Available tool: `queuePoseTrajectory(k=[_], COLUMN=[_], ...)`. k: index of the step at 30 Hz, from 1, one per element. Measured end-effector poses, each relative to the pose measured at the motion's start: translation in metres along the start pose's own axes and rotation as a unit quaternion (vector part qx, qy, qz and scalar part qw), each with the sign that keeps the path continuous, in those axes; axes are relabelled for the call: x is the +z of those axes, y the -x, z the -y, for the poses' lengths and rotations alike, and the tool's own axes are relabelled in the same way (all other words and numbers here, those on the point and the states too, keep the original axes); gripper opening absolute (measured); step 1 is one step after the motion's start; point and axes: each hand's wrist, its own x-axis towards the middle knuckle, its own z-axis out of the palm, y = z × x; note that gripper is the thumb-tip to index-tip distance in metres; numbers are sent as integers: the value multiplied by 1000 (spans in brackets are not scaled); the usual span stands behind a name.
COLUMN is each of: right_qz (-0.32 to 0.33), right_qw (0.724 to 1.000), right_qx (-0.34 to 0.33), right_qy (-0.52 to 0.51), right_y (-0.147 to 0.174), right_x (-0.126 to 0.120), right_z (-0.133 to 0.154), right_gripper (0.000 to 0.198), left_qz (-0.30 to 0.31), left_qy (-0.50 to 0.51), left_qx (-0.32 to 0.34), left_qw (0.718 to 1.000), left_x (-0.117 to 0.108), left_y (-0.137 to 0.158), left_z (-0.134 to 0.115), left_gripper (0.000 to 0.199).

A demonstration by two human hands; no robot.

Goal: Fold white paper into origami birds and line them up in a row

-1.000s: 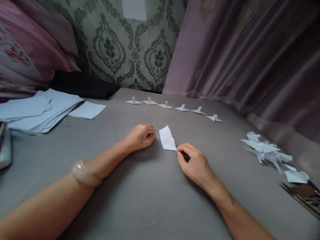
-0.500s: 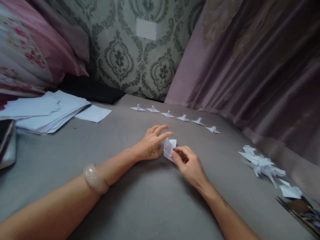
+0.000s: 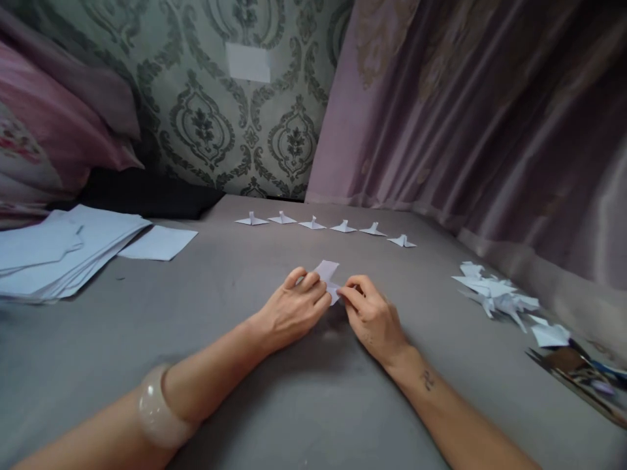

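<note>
Surface [image 3: 274, 405] grey beneath paper [image 3: 328, 268]; wallpaper [image 3: 200, 124] patterned behind.

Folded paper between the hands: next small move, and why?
I'd probably have the right hand press along the fold while the left hand steadies the folded paper. The left hand covers its left side, the right pinches its right corner, and the two visible parts meet at an angle, so the crease doesn't look flat.
</note>
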Motion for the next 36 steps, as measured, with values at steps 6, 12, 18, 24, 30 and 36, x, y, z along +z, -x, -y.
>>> queuePoseTrajectory(k=[6,12,18,24,30,36], right_qz=[124,126,140,145,143,130], right_qw=[992,987,985,981,977,974], right_qx=[15,73,72,93,131,163], right_qy=[-8,-62,-67,-86,-89,-85], right_y=[15,17,18,17,12,9], right_x=[-7,-7,-8,-6,0,3], right_z=[-1,-6,-3,-5,-5,-6], right_gripper=[25,25,25,18,17,13], left_qz=[88,121,120,118,125,142], left_qy=[47,98,113,127,113,92], left_qx=[-65,-61,-84,-140,-183,-189], left_qw=[993,986,983,975,969,967], left_x=[4,3,-3,-4,0,6], left_y=[1,1,-2,-5,-9,-13], left_z=[-15,-12,-13,-16,-16,-13], left_gripper=[15,24,24,30,32,30])
